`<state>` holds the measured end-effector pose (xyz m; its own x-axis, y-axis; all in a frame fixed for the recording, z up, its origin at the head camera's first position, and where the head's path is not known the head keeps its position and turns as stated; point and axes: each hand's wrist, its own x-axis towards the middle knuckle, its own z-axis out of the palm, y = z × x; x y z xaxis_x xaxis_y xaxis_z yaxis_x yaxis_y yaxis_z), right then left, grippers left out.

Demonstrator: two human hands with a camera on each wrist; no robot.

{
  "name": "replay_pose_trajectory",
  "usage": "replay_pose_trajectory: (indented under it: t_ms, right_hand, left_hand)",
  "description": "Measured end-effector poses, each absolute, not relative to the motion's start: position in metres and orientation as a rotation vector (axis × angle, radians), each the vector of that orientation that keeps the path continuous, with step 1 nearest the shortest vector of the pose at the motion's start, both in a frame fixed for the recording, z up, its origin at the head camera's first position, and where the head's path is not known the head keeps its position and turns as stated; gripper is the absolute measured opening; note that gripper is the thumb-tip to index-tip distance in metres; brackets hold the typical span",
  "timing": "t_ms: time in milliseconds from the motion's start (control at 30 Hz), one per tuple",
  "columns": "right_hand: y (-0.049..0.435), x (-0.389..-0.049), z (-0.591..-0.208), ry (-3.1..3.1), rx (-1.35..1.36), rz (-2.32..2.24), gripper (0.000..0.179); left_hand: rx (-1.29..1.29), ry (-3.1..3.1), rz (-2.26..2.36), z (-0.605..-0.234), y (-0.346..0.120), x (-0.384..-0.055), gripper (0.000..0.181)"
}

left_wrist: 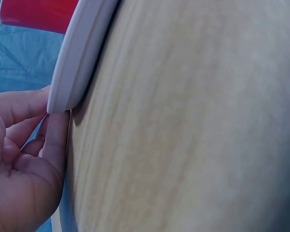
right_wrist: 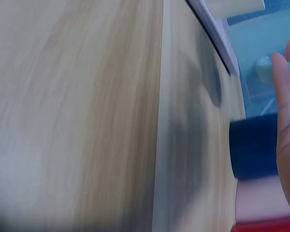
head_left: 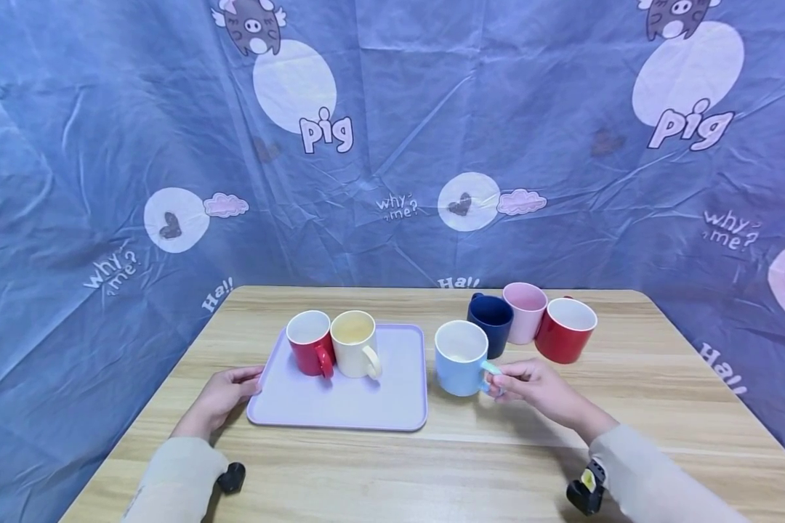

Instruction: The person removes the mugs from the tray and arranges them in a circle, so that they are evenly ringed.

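A lavender tray (head_left: 340, 407) lies on the table with a red mug (head_left: 309, 349) and a cream mug (head_left: 353, 356) side by side on it. At the tray's left edge, my left hand (head_left: 219, 399) pinches the rim; the left wrist view shows fingers (left_wrist: 53, 140) against its edge. My right hand (head_left: 536, 388) grips the handle of a light blue mug (head_left: 458, 370), held upright just right of the tray. In the right wrist view that mug (right_wrist: 253, 36) hangs above the table, apart from its shadow. Part of its handle is covered by my fingers.
Behind the right hand stand a navy mug (head_left: 493, 327), a pink mug (head_left: 525, 316) and a second red mug (head_left: 565, 334), close together. The wooden table (head_left: 366, 472) ends at a blue printed curtain (head_left: 392, 145).
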<state>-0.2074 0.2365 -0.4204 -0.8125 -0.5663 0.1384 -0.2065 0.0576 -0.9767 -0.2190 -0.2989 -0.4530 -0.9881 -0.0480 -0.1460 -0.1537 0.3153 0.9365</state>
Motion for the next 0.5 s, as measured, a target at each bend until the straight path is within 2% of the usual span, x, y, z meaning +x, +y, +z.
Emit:
replay_pose_trajectory:
  t_ms: [500]
  right_hand:
    - [0.294,-0.187,-0.416,1.860,-0.836,-1.809,0.021]
  left_hand:
    - [-0.187,2.436,1.822,-0.454,-0.300,-0.218,0.044]
